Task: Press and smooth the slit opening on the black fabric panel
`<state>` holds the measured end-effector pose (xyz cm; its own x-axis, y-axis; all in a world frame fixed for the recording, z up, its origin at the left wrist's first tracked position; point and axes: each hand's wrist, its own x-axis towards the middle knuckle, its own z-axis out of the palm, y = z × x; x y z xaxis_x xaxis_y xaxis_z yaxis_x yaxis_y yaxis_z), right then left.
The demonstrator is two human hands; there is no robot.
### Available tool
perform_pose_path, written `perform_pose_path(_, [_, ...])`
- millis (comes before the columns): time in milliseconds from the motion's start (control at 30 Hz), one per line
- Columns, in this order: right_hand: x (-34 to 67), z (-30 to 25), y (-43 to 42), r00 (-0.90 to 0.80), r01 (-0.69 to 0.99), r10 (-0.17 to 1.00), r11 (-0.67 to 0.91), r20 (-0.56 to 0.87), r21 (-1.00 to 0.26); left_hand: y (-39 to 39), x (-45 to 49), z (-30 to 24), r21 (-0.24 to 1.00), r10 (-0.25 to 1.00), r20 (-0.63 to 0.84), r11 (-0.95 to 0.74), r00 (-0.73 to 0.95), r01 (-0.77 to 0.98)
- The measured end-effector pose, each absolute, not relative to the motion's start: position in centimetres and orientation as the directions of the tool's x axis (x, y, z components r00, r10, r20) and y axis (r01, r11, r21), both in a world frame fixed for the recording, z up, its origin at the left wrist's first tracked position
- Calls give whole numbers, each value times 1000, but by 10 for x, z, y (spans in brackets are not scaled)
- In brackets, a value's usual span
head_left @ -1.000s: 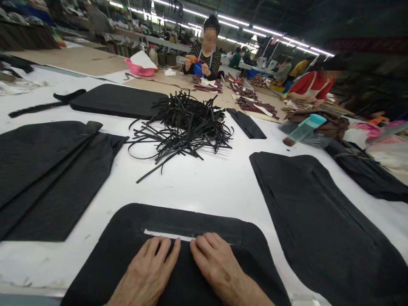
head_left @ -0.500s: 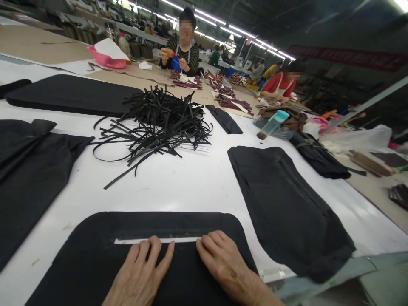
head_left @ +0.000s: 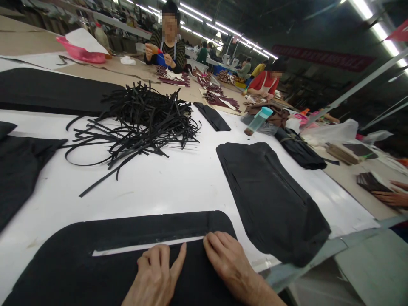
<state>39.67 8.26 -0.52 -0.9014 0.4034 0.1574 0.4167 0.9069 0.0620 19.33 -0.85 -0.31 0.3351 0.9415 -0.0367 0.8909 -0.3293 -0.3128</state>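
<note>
A black panel (head_left: 95,276) with rounded corners lies in front of me, with a long narrow slit (head_left: 127,248) showing white across its upper part. My left hand (head_left: 156,274) rests on the panel just below the slit, thumb apart from the bent fingers and nothing held. At the slit's right end, my right hand (head_left: 231,263) has its fingers bent and drawn together on the panel's material; the fingertips are partly hidden. To the right lies a stack of black pieces (head_left: 270,195), the top one with a similar slit.
A heap of black strips (head_left: 149,114) lies ahead on the white tabletop (head_left: 159,182). Black material (head_left: 19,165) is at left, a black panel (head_left: 57,91) behind. A turquoise-lidded container (head_left: 259,121) stands beyond the stack. Across the table a person (head_left: 168,42) handles something small; another person's hands (head_left: 392,193) show at right.
The view has turned to the right, so the scene sits further left. My left hand has shifted along the slit toward my right hand, which stays at the right end.
</note>
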Motion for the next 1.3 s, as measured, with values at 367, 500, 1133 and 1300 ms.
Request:
perform_pose_path(367, [399, -12, 79, -503, 622, 852, 472, 143, -625, 8, 212, -14, -117, 889, 190, -400, 416, 909])
perform_pose_path(500, [390, -9, 87, -402, 749, 915, 324, -9, -577, 19, 221, -27, 13, 880, 148, -459, 452, 888])
perform_pose_path(1133, [382, -4, 105, -288, 865, 950, 205, -118, -458, 46, 229, -13, 197, 875, -230, -386, 426, 901])
perform_pose_path(1300, [383, -7, 104, -293, 853, 952, 216, -94, -476, 48, 229, -10, 201, 884, -230, -366, 407, 909])
